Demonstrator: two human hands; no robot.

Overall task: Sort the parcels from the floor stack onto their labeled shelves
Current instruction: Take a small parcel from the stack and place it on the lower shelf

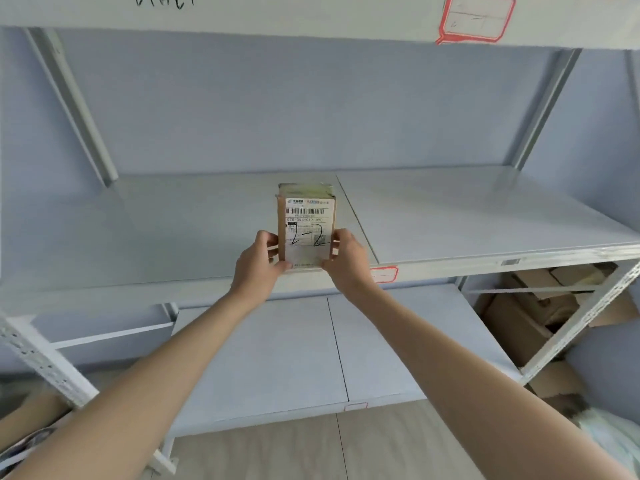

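Cardboard parcel (306, 223) in both hands, lower edge hidden, fine print unreadable

Middle shelf (485, 216) bare at 9 and 3 o'clock of parcel (306, 223); upper shelf (311, 19) caps headroom at 12; diagonal braces (74, 105) block far corners; boxes (540, 306) fill lower right.

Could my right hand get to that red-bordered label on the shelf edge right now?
Probably yes, but not freely: the right hand is in a grip on the parcel with the left hand. The red-bordered label sits just beside it, nothing between them.
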